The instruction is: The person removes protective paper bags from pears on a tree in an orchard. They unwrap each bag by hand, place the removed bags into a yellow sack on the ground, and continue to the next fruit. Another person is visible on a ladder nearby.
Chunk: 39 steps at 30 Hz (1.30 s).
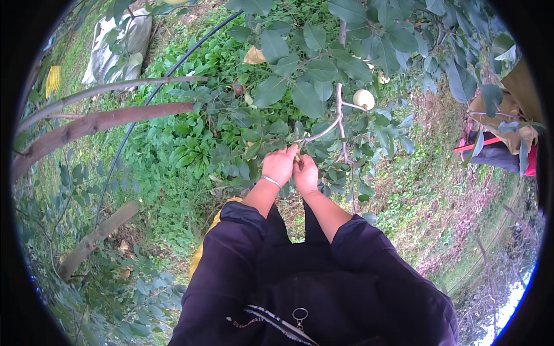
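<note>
My left hand (278, 165), with a silver bangle on the wrist, and my right hand (305, 174) meet among the leaves of a fruit tree, in front of my body. A small tan thing (297, 158) shows between them, pinched by the fingers of my right hand; what it is cannot be made out. The left fingertips lie close against it, and their grip is partly hidden. Just above, a thin grey branch (322, 135) bends down towards my fingers. One pale, round fruit, probably an apple (364, 99), hangs up and to the right.
Thick bare limbs (101, 121) reach in from the left, and a cut limb (99, 240) stands lower down. A black hose (130, 129) crosses the grass. Beyond lie a white sack (119, 47) and a yellow crate-like object (53, 81). Another person's dark clothing (497, 158) shows behind leaves at right.
</note>
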{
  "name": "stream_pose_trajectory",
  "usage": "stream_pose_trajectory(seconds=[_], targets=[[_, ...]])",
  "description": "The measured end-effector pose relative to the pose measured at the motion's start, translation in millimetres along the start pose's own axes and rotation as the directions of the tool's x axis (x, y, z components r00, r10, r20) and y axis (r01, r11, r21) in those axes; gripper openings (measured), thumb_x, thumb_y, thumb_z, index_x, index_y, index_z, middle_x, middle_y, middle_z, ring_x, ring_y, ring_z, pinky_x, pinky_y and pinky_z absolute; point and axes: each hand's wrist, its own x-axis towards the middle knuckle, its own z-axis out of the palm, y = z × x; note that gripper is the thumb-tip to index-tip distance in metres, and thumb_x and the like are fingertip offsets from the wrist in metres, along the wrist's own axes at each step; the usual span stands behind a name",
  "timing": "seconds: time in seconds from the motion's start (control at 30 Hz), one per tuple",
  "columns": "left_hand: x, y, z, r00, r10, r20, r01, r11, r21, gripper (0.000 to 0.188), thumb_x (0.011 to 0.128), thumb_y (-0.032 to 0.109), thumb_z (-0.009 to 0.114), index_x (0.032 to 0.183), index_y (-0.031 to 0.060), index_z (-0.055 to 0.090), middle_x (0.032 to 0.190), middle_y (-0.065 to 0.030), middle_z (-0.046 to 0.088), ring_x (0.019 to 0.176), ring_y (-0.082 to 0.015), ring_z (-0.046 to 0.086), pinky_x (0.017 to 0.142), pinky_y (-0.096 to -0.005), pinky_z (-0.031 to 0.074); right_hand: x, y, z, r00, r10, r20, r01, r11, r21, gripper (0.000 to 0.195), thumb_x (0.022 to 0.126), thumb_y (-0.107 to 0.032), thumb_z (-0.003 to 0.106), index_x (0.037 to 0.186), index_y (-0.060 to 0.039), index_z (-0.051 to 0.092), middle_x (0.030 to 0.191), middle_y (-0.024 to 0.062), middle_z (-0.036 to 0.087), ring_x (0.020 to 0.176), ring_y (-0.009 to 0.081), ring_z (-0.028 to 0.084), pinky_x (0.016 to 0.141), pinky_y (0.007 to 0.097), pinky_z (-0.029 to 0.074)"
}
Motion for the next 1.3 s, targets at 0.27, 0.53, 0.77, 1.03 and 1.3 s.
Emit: stream_pose_trajectory(seconds=[0.27,0.53,0.77,1.03,1.3], targets=[[12,-8,0,0.999,0.050,-0.003,-0.050,0.996,-0.077,0.012,0.082,0.018,0.056,0.083,0.0082,0.050,0.073,-0.0110,0.061,0.065,-0.0312,0.062,0.058,-0.0407,0.051,2,-30,-7,0.985,0.021,-0.169,-0.029,0.998,-0.047,0.023,0.077,-0.014,0.067,0.090,-0.0045,0.050,0.078,0.0149,0.059,0.070,0.0332,0.060,0.064,0.0416,0.049],[1,-15,-11,0.997,-0.066,-0.035,0.061,0.990,-0.126,0.011,0.084,0.018,0.054,0.080,0.0075,0.051,0.074,-0.0136,0.060,0.066,-0.0346,0.061,0.058,-0.0439,0.050,4,-27,13,0.978,0.170,-0.122,-0.171,0.985,0.000,0.015,0.082,-0.015,0.060,0.086,-0.0011,0.055,0.073,0.0207,0.062,0.068,0.0390,0.060,0.065,0.0419,0.049],[-44,-60,-14,0.990,-0.142,0.019,0.143,0.967,-0.210,0.006,0.079,0.011,0.058,0.082,0.0050,0.056,0.087,-0.0162,0.060,0.076,-0.0357,0.061,0.065,-0.0452,0.050,22,33,9,0.908,0.360,-0.212,-0.336,0.931,0.140,0.020,0.079,-0.018,0.061,0.090,-0.0017,0.056,0.085,0.0187,0.059,0.080,0.0364,0.057,0.075,0.0419,0.047],[-50,-34,-5,0.995,0.067,0.070,-0.038,0.937,-0.348,0.020,0.067,0.004,0.063,0.086,0.0000,0.059,0.109,-0.0187,0.059,0.106,-0.0348,0.054,0.093,-0.0414,0.044,24,1,11,0.913,0.354,-0.203,-0.360,0.933,0.008,0.033,0.077,-0.029,0.070,0.099,-0.0082,0.057,0.087,0.0095,0.056,0.086,0.0287,0.056,0.078,0.0410,0.045],[-45,-58,21,0.881,-0.453,0.133,0.441,0.687,-0.577,0.014,0.078,0.008,0.057,0.091,0.0022,0.058,0.077,-0.0168,0.064,0.076,-0.0329,0.063,0.070,-0.0378,0.049,20,54,17,0.275,0.848,0.453,-0.940,0.138,0.312,0.019,0.086,-0.023,0.056,0.072,-0.0103,0.053,0.058,0.0015,0.051,0.044,0.0095,0.046,0.036,0.0246,0.030]])
